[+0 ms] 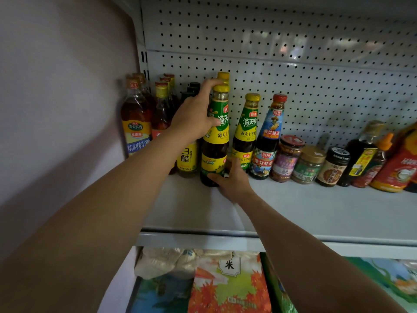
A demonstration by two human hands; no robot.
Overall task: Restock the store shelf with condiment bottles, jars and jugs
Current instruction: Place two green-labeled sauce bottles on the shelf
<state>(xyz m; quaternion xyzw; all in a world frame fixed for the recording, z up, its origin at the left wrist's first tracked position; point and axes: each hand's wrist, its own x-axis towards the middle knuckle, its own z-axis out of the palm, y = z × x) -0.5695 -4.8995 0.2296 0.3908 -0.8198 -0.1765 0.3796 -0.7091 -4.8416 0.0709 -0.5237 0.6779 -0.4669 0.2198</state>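
- Your left hand (pixel 194 118) grasps the neck and shoulder of a dark sauce bottle (pixel 214 141) with a yellow cap and a green and yellow label.
- Your right hand (pixel 232 179) grips the base of the same bottle, thumb across its front.
- That bottle stands upright on the white shelf (pixel 316 211), near the left end of the row, and holds dark brown liquid.
- Just to its right stands a matching bottle (pixel 246 134), then a red-capped bottle (pixel 268 138) with a blue label, also dark inside.
- To its left, amber bottles (pixel 137 118) hold reddish-brown liquid, and a yellow-labelled bottle (pixel 187 159) sits behind your left wrist.
- Further right, three small jars (pixel 309 163) stand side by side with chunky contents, followed by more dark and red bottles.
- Below the shelf lie colourful bags (pixel 228 288).
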